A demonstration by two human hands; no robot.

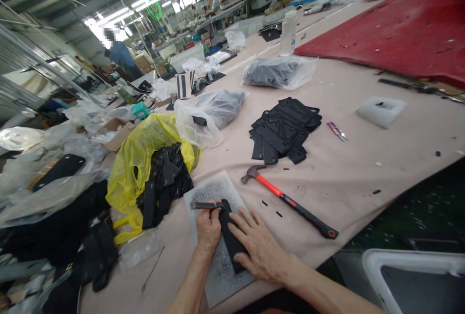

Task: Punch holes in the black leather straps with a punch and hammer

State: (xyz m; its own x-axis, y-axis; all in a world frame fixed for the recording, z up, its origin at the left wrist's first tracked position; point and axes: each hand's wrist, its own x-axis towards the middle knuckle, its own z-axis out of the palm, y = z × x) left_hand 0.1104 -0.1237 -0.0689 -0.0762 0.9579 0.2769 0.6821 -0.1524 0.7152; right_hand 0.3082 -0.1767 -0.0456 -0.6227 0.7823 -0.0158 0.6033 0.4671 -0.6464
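Note:
My left hand (209,229) is closed around a grey metal punch (207,205), whose tip end is at the upper end of a black strip (230,241). The strip lies flat on a worn, pale cutting board (214,285). My right hand (257,243) rests with fingers spread on the strip's right edge, the thumb over its lower part. To the right of the board lies a claw hammer (286,200) with a red and black handle, touched by neither hand. Small black oblong scraps (279,214) lie between board and hammer.
Beyond the hammer is a pile of black strips (285,127), with pink-handled thread snips (337,131) beside it. A yellow plastic bag (145,144) holding black pieces stands at the left. Plastic-wrapped bundles (276,72) and a red sheet (392,38) lie farther back. A person (121,54) stands in the background.

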